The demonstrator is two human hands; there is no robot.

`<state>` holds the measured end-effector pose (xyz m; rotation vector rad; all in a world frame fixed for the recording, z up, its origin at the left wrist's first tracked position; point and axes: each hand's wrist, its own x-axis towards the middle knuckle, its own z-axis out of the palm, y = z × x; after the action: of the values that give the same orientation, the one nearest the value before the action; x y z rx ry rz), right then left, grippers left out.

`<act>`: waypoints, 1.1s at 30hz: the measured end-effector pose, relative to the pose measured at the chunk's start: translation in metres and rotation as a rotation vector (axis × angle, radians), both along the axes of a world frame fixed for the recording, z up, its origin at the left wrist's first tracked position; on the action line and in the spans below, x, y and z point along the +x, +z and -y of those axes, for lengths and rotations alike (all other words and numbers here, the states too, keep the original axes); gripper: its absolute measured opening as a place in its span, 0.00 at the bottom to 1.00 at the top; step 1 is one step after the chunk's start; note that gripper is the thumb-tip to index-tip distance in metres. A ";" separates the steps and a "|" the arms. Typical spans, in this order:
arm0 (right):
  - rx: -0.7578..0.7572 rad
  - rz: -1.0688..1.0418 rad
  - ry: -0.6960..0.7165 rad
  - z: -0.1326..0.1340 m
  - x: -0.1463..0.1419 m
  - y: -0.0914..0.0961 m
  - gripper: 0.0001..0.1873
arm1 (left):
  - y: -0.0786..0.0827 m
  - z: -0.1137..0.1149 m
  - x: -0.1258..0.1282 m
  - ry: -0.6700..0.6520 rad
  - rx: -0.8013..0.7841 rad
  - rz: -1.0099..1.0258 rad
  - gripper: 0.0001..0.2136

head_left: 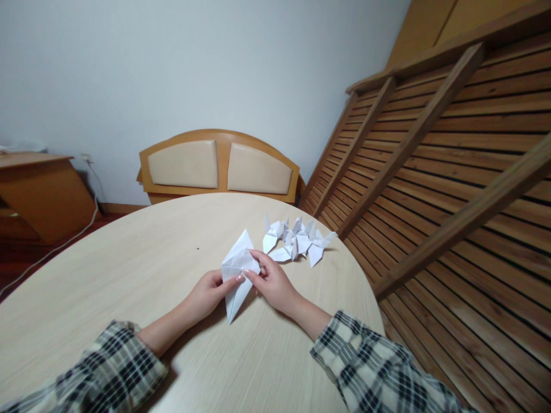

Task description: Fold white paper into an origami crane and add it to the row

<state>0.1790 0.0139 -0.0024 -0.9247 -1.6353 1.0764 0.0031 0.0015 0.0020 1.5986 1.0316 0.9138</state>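
A partly folded white paper piece [237,271], kite-shaped with points at top and bottom, is held just above the round pale wooden table [129,275]. My left hand [209,293] pinches its left edge with the thumb on top. My right hand [272,281] pinches its right edge, fingers closed on the paper. Both thumbs meet near the paper's middle. Plaid sleeves cover both forearms.
Several finished white paper cranes [297,240] lie together on the table beyond my right hand. A wooden chair back with padded panels [219,166] stands behind the table. A slatted wooden bed frame [451,189] leans at the right. A wooden cabinet [38,189] stands at left.
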 end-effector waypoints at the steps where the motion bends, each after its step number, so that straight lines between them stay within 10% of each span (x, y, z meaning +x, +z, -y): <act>1: -0.004 0.002 0.000 -0.001 0.000 -0.002 0.23 | 0.001 0.000 0.000 0.002 -0.004 0.005 0.18; 33: 0.050 0.051 0.107 0.005 0.005 0.006 0.21 | -0.009 -0.004 0.000 0.075 -0.358 0.419 0.18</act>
<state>0.1841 0.0093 0.0040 -0.8456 -1.7631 1.0865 0.0028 0.0052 -0.0068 1.0229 0.8990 0.9978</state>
